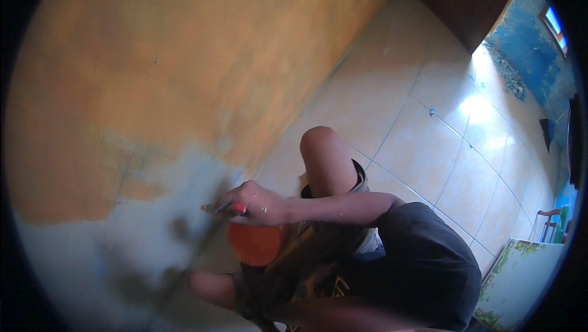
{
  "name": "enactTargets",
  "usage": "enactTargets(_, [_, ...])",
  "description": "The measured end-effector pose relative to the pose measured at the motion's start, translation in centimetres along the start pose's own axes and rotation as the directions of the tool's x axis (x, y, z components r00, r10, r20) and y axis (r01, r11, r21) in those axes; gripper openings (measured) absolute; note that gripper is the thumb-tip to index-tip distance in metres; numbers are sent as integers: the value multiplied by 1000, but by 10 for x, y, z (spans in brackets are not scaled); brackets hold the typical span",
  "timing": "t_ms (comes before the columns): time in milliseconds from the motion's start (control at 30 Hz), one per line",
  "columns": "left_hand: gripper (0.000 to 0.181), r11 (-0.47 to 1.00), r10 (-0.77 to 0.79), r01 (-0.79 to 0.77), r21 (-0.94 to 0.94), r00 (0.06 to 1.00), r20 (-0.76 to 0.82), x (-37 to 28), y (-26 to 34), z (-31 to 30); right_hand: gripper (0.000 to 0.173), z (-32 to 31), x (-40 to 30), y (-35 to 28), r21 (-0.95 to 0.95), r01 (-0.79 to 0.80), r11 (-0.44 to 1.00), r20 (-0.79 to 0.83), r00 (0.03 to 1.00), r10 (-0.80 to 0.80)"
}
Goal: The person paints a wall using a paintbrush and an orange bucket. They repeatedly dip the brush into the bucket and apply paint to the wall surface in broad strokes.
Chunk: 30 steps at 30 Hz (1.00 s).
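In the head view, my right hand (262, 205) is closed around a slim tool with a red handle (238, 209), apparently a paintbrush. Its far end points left, at the wall, and is blurred. Pale specks dot the hand and forearm. Just below the hand is an orange round container (255, 245), partly covered by the hand; what supports it is hidden. The wall (161, 56) before me is ochre above, with a pale whitish area (138, 231) lower down in shadow. A blurred part of my left arm (349, 313) shows at the bottom edge; my left hand cannot be made out.
My bent knees (321, 143) lie on either side of the container. Glossy floor tiles (413, 134) stretch to the right. A dark brown door-like panel (464, 1) stands at the top right, near a blue wall (528, 33). A leaf-patterned pale panel (523, 281) and a wooden chair (546, 221) are at lower right.
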State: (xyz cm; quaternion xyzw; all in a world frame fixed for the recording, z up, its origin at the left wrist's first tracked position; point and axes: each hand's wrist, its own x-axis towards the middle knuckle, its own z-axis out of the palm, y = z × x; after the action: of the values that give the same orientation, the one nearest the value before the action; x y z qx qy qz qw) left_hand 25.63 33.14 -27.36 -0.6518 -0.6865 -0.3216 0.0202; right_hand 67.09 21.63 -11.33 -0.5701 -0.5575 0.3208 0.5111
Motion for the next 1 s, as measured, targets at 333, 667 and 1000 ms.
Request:
enactTargets(333, [31,980,-6,-3,-199,999,-44,12,-27,-7,15,67,3,48,-348,8,938,285,953,97])
enactTargets(667, [40,840,-273,354,-411,931,244,-66,56,76,14,96,-3,60,-553,-30,832,478,807,347])
enactTargets(1000, [35,643,-451,748,-164,543,708,-188,34,117,14,68,-18,88,-545,-52,837,409,855,319])
